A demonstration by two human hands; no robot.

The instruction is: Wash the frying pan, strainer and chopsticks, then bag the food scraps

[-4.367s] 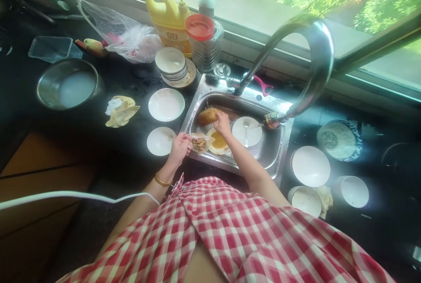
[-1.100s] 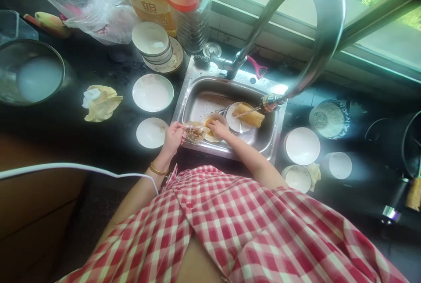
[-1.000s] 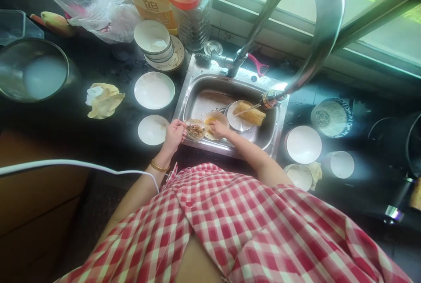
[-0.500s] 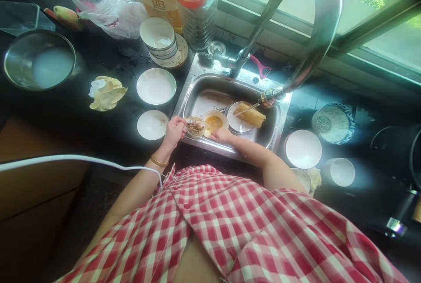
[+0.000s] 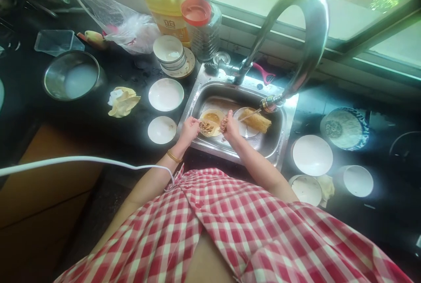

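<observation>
I stand at a steel sink [image 5: 279, 136] set in a dark counter. My left hand [image 5: 189, 129] is closed on a small clear dish of brown food scraps [image 5: 206, 128] at the sink's near-left rim. My right hand [image 5: 230, 127] is closed over a clump of the same brown scraps, just right of that dish. Behind the dish sits a bowl with yellow-brown liquid [image 5: 212, 117]. A white plate [image 5: 246, 130] with a tan loofah sponge [image 5: 257, 120] lies under the faucet spout [image 5: 270, 104].
White plates [image 5: 165, 94] [image 5: 162, 130] and stacked bowls [image 5: 170, 51] sit left of the sink, with a crumpled cloth [image 5: 123, 101], a steel bowl [image 5: 73, 80], a yellow detergent jug [image 5: 165, 7] and a plastic bag [image 5: 120, 23]. More white dishes [image 5: 312, 155] lie right. A white cable [image 5: 82, 160] crosses left.
The sponge went from my right hand onto the white plate. My right hand left the sink's near edge and now grips food scraps beside the dish. The view has tilted up.
</observation>
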